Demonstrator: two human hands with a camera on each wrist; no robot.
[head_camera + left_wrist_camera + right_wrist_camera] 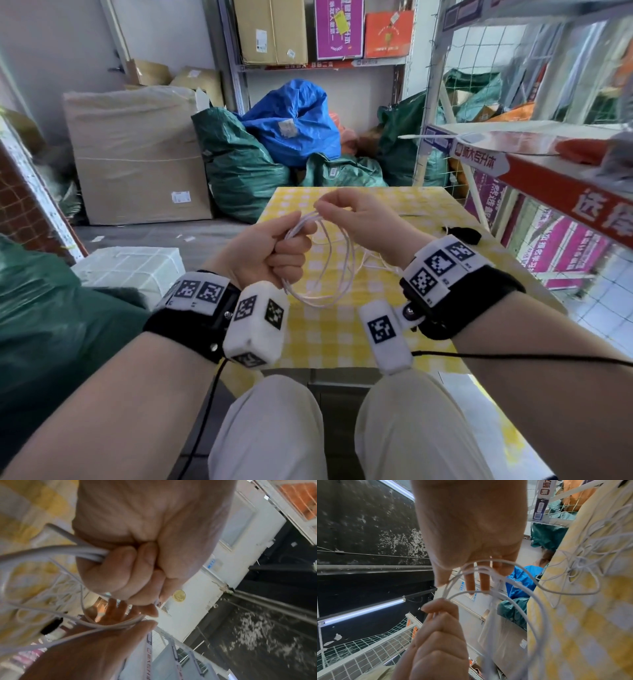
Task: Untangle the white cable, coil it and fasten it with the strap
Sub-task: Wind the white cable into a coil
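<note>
Several loops of the white cable [343, 270] hang above the yellow checked table [325, 329]. My left hand [291, 240] grips the bundle in a fist, and the left wrist view shows the strands [51, 550] leaving that fist [128, 568]. Just above it, my right hand [322, 207] pinches a strand at the top of the loops. In the right wrist view the cable [530, 608] runs across the right fingers [470, 582] down to the left hand [440, 635]. A loose tangle [590, 547] still lies on the cloth. The black strap [462, 234] lies on the table to the right.
A red-edged shelf [548, 178] juts over the table's right side. Green bags [239, 161], a blue bag [294, 123] and a wrapped cardboard box [137, 154] stand beyond the far edge. A white parcel [137, 267] sits on the floor to the left.
</note>
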